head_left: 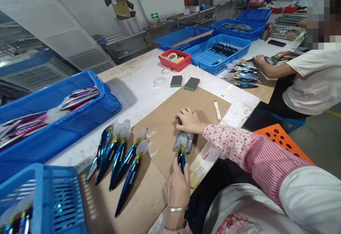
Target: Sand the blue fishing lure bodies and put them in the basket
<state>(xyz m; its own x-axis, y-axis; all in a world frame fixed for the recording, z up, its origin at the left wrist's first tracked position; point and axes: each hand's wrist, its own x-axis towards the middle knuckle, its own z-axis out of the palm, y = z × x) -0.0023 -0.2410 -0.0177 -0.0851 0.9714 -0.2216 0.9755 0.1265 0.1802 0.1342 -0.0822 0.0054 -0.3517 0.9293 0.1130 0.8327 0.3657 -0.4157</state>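
My left hand (178, 188), with a silver bangle at the wrist, grips a blue-black fishing lure (181, 157). The lure's clear round lip points away from me and lies over a grey, worn-looking block (189, 141) on the cardboard. Just beyond that block, my right hand (190, 121) has its fingers curled over a small dark block, mostly hidden under the palm. To the left, several similar lures (130, 177) lie side by side on the cardboard (149, 198), lips facing away. Two dark sanding blocks with green bases (191, 83) sit at the far edge of the cardboard.
Pink and silver lures fill a blue crate (106, 97) at left; a blue basket (65, 198) stands nearer. A red basket (183, 63) with tape rolls and blue crates (210, 69) stand at the back. At right, a co-worker (314, 77) handles lures. A pale-handled tool (217, 110) lies nearby.
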